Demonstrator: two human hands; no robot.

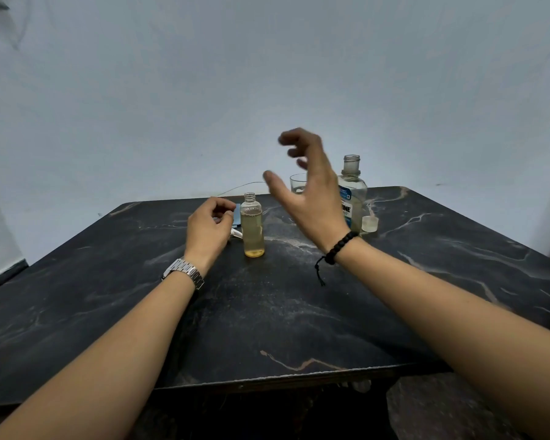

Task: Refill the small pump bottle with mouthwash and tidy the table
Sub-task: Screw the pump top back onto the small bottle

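Observation:
The small clear bottle stands uncapped in the middle of the dark marble table, mostly full of yellowish liquid. My left hand hovers just left of it with fingers curled; a white part, likely the pump head, peeks out beside it, and I cannot tell whether the hand grips it. My right hand is raised above the table, fingers spread, holding nothing. Behind it stands the large mouthwash bottle, open, with its cap lying at its right.
A clear glass stands behind my right hand, partly hidden. A blue flat item lies behind the small bottle's left side. A thin wire runs along the table's far edge. A plain wall rises behind.

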